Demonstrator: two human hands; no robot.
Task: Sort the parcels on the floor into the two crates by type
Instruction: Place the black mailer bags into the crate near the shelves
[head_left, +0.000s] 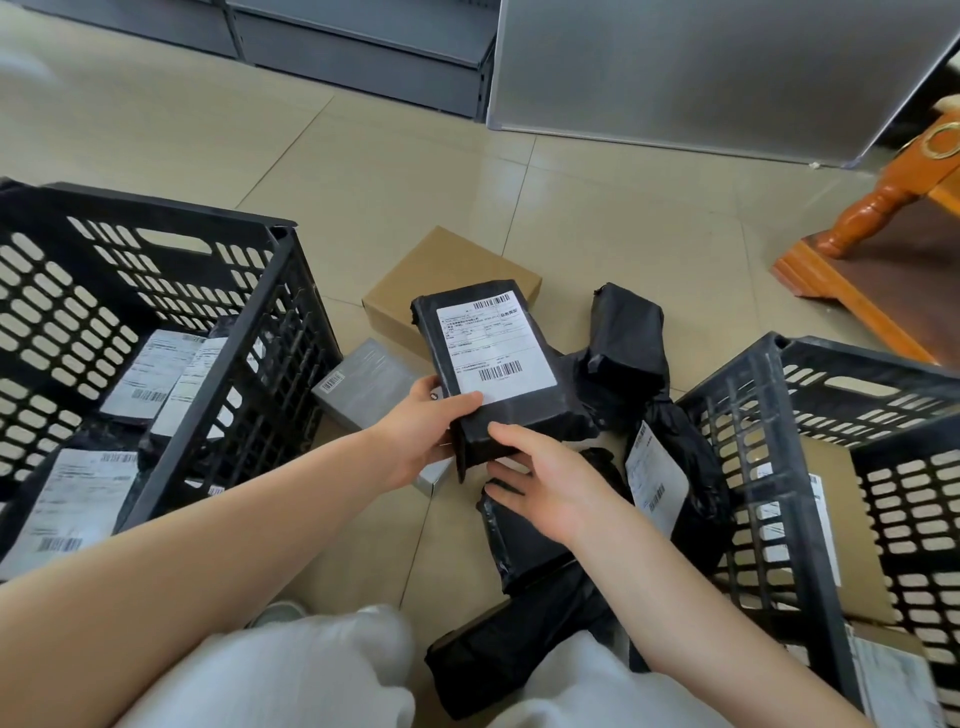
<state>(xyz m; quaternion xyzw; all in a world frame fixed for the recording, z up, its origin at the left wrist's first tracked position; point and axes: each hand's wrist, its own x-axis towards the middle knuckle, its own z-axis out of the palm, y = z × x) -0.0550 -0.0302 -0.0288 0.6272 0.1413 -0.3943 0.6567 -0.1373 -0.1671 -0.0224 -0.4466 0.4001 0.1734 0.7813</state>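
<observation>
I hold a black plastic-wrapped parcel (493, 358) with a white label above the floor, between two black crates. My left hand (423, 431) grips its near left corner, thumb on the label. My right hand (540, 478) touches its near end, with the thumb on top and the fingers below. The left crate (171, 218) contains black bagged parcels with labels. Cardboard boxes lie in the right crate (769, 415). On the floor lie a brown cardboard box (421, 280), a grey box (363, 384) and several black bagged parcels (628, 338).
Grey metal shelving (363, 41) and a grey panel (701, 73) stand at the back. A carved wooden furniture leg and base (872, 249) sit at the right. Bare tile floor (415, 171) lies beyond the parcels. My knees in white trousers (291, 670) fill the bottom.
</observation>
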